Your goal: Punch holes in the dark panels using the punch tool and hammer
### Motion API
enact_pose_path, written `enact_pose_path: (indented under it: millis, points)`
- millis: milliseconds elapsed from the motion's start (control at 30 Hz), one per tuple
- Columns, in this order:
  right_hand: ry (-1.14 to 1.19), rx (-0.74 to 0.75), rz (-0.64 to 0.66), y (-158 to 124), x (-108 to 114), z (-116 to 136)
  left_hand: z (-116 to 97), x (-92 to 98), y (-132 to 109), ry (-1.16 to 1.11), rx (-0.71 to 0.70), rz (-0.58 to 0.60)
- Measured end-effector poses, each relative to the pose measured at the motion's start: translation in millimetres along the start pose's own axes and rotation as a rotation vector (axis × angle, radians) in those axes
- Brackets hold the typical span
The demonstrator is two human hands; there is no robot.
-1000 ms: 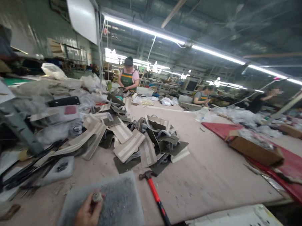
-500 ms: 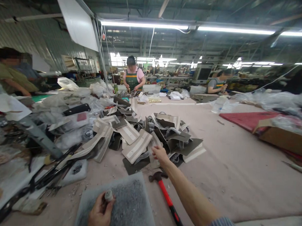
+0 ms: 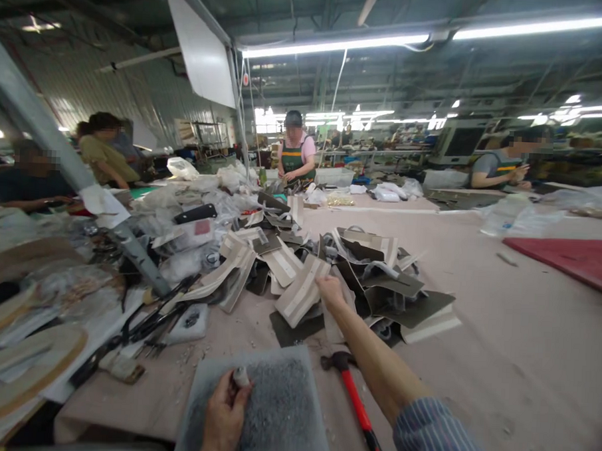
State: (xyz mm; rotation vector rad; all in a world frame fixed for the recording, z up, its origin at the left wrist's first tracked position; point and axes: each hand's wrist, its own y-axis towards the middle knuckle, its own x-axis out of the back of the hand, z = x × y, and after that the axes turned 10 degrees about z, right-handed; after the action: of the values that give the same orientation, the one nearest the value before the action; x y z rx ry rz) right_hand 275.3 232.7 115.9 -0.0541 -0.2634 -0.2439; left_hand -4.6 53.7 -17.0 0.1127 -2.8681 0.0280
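Observation:
My left hand [image 3: 224, 408] is closed round a short, pale grey cylinder [image 3: 241, 376], its end sticking up past the fingers. Beneath it is a whitish square board [image 3: 283, 401] with a dark, worn, pitted surface. At the front of a heap of flat grey and beige pieces, my right hand [image 3: 332, 292] has its fingers closed at the right edge of a beige panel [image 3: 302, 293] with a pale strip along it. How firmly they grip is hard to see. A claw hammer [image 3: 356, 397] with a red and black handle lies right of the board, below my right forearm.
Plastic-wrapped goods [image 3: 180, 247] crowd the left side beside a slanting metal post [image 3: 140, 258]. Dark-handled tools [image 3: 126, 337] lie left of the board. A red sheet [image 3: 569, 260] rests at the right. Across the table a person in a green apron [image 3: 296, 159] works; others sit on both sides.
The view has turned left, so everything sits further right. My right hand has moved left over the heap to the beige panel's edge. My left hand still holds the cylinder over the board.

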Motion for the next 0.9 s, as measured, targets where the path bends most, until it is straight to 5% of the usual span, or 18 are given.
enact_pose_path:
  millis: [100, 200, 300, 400, 500, 700, 900]
  points:
    - [-0.103, 0.11, 0.056, -38, 4, 2, -9, 1.0, -3, -0.033, -0.014, 0.009]
    - [-0.295, 0.439, 0.194, -107, 1, -24, -15, 0.8, -4, -0.14, -0.001, -0.003]
    - [-0.566, 0.817, 0.488, -183, -3, -73, -14, 4.1, -3, -0.28, 0.05, -0.078]
    - [-0.722, 0.873, 0.781, -230, -8, -117, -13, 10.3, -3, -0.411, 0.052, -0.203]
    - [-0.766, 0.834, 0.946, -235, -10, -128, -17, 12.5, 0, -0.458, 0.029, -0.147]
    - [-0.67, 0.908, 1.132, -214, -6, -101, -41, -10.4, 16, -0.457, -0.022, 0.11]
    - [-0.669, 0.943, 1.212, -214, 1, -111, -32, -30.6, 27, -0.484, -0.011, 0.216]
